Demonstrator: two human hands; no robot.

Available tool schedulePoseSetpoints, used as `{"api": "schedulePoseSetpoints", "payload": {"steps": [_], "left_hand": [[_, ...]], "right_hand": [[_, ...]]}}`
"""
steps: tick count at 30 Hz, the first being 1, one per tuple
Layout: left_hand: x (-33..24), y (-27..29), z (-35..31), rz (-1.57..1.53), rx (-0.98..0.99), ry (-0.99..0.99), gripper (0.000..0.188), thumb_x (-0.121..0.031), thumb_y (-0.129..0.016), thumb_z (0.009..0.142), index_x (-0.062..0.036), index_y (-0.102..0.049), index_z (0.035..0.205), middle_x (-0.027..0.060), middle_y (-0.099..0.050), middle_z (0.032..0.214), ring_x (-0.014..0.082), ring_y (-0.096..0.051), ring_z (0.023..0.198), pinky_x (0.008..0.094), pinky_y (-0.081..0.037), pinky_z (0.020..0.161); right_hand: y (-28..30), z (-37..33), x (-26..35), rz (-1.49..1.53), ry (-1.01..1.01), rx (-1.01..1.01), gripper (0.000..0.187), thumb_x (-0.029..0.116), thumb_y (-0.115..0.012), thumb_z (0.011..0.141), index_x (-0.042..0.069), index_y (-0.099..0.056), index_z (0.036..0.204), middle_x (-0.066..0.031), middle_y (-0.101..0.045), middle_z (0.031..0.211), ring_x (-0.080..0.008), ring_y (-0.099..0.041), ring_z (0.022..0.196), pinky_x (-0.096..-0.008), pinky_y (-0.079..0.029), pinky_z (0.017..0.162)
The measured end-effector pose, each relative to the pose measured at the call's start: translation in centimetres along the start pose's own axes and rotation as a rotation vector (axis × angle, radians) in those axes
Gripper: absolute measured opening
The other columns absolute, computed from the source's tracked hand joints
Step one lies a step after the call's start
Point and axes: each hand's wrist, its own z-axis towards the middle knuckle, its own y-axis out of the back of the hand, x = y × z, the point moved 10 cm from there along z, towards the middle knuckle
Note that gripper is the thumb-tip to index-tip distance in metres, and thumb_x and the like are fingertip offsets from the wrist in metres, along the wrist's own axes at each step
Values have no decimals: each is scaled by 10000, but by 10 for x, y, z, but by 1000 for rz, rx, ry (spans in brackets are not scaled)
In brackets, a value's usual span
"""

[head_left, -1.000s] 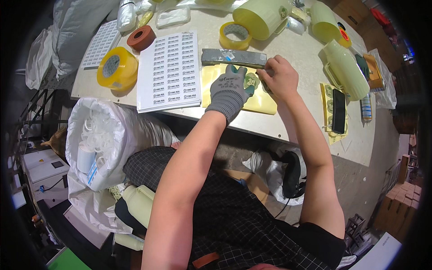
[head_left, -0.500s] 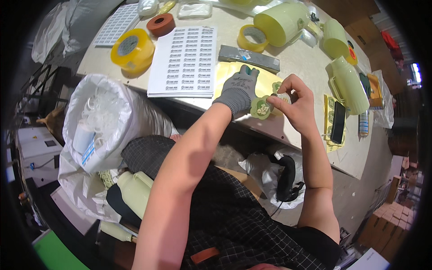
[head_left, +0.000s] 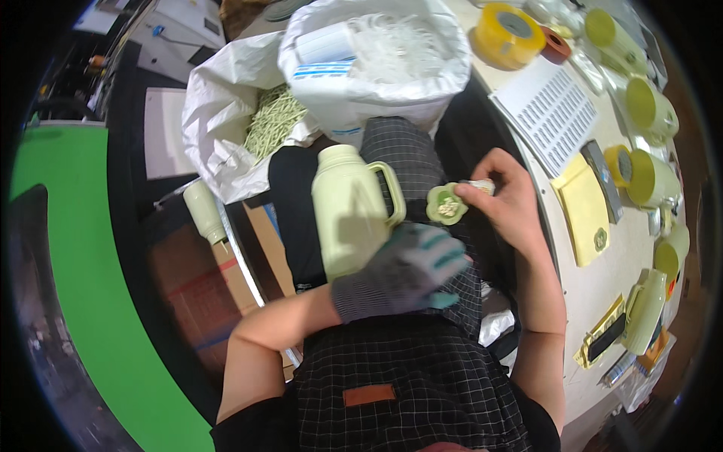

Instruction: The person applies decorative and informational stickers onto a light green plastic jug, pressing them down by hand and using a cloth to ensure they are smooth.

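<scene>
- Pale green jug (head_left: 352, 213) sits upright in my lap, handle turned toward my right side, just under the white sack (head_left: 376, 71) of plastic pieces.
- My left hand (head_left: 403, 275), in a grey knit glove, has its fingers wrapped round the jug's lower body, gripping it.
- My right hand (head_left: 508, 200) pinches a small green lid (head_left: 446, 205) between thumb and fingertips, right beside the jug's handle, its underside facing up at me.
- The table (head_left: 602, 264) runs along my right: yellow pad (head_left: 585, 211), label sheet (head_left: 552, 113), yellow tape roll (head_left: 510, 34), more green jugs (head_left: 652, 179) lined along the far edge.
</scene>
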Motion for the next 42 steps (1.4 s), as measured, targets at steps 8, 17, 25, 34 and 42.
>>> {"api": "schedulePoseSetpoints", "payload": {"steps": [8, 17, 25, 34, 42], "left_hand": [[65, 47, -184, 196, -502, 542, 1022, -513, -960, 639, -44, -514, 1432, 159, -599, 1281, 355, -598, 1142, 506, -467, 985], [85, 8, -209, 156, -676, 589, 891, -365, -879, 773, -31, -460, 1485, 171, -542, 1388, 341, -570, 1207, 501, -481, 1002], [84, 9, -198, 189, -535, 565, 848, -310, -857, 725, -104, -557, 1491, 118, -484, 1529, 321, -514, 1237, 469, -461, 1038], [87, -2, -198, 180, -379, 656, 800, -194, -784, 748, -99, -542, 1504, 151, -509, 1485, 362, -495, 1235, 517, -425, 1059], [86, 11, -195, 216, -466, 621, 678, -125, -717, 812, -71, -570, 1472, 196, -498, 1493, 382, -522, 1238, 493, -440, 1041]], "right_hand": [[-157, 39, 56, -311, 68, 402, 450, 441, -896, 770, 56, -669, 826, -92, -675, 828, -274, -677, 781, -390, -521, 712], [-211, 43, 63, -546, 107, 510, 473, 492, -891, 765, 77, -677, 839, -91, -704, 878, -287, -714, 827, -408, -547, 740], [-217, 41, 68, -652, 207, 502, 458, 480, -887, 768, 84, -668, 841, -68, -666, 875, -279, -703, 826, -397, -551, 725], [-195, 42, 87, -917, 638, 22, 552, 589, -861, 665, 97, -664, 819, -38, -565, 796, -255, -622, 773, -373, -535, 651], [-162, 43, 78, -815, 461, -51, 560, 534, -910, 641, 82, -678, 878, -76, -621, 868, -284, -647, 857, -393, -554, 726]]}}
